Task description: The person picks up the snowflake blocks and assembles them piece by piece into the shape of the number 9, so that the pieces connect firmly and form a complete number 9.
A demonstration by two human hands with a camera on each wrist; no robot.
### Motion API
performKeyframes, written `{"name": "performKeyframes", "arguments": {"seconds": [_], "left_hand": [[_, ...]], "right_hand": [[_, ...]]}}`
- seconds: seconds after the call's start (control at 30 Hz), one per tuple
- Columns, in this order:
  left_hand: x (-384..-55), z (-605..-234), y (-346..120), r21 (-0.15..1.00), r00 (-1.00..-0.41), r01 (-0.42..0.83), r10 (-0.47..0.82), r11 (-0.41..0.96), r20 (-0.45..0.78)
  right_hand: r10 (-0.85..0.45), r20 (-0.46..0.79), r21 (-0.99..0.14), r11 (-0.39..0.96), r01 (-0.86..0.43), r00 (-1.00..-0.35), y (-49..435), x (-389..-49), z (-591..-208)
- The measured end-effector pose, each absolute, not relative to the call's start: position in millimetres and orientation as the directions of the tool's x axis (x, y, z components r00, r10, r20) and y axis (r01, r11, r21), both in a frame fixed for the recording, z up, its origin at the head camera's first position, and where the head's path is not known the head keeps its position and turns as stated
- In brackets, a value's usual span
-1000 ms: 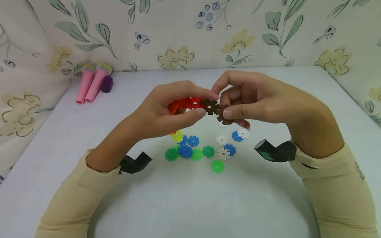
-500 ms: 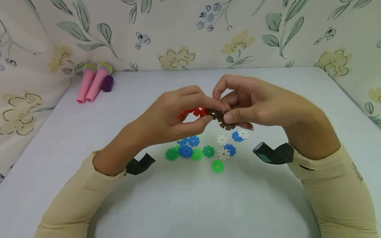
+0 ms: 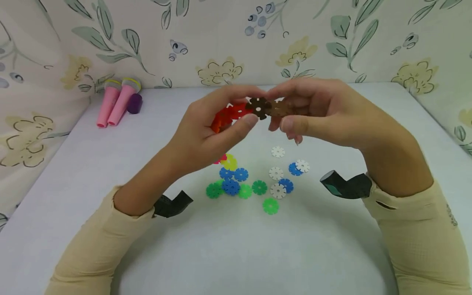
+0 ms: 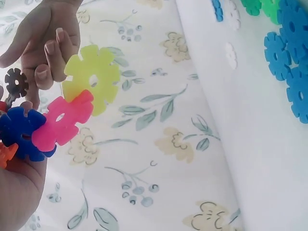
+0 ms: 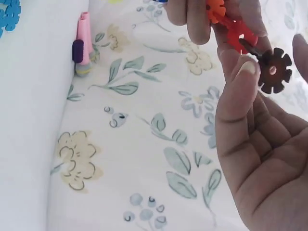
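A chain of slotted plastic flower discs hangs between the hands above the table. In the head view my left hand (image 3: 195,123) pinches it by a dark brown disc (image 3: 254,105) and the red disc (image 3: 237,110) beside it. A second brown disc (image 3: 279,107) ends the chain, between thumb and fingers of my right hand (image 3: 332,108), which are spread loosely around it. Below the left palm the other end dangles: in the left wrist view a blue disc (image 4: 17,132), a pink disc (image 4: 55,127) and a yellow disc (image 4: 103,77).
Loose discs lie mid-table: several blue (image 3: 231,187), green (image 3: 271,206) and white ones (image 3: 276,173). Two pink toy microphones (image 3: 119,104) and a dark purple cylinder (image 3: 134,103) lie at the back left. Floral fabric (image 3: 228,41) rises behind the table.
Both hands have lifted the chain higher. The right fingers, pinching the end brown disc before, have loosened around it. The dangling yellow disc shows again below the left hand.
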State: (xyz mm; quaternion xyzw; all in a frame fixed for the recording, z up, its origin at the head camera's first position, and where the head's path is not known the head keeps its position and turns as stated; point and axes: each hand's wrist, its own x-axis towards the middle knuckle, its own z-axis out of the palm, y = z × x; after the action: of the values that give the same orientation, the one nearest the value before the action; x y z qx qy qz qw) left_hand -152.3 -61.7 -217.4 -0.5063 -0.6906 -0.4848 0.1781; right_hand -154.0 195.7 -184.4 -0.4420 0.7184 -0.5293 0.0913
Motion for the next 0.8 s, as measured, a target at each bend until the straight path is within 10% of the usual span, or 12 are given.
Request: {"name": "performKeyframes", "arguments": {"seconds": [0.8], "left_hand": [[-154, -229, -58, 0.589, -0.55, 0.803, 0.488, 0.087, 0.677]], "right_hand": [[-0.576, 0.381, -0.869, 0.045, -0.493, -0.723, 176, -142, -184]]}}
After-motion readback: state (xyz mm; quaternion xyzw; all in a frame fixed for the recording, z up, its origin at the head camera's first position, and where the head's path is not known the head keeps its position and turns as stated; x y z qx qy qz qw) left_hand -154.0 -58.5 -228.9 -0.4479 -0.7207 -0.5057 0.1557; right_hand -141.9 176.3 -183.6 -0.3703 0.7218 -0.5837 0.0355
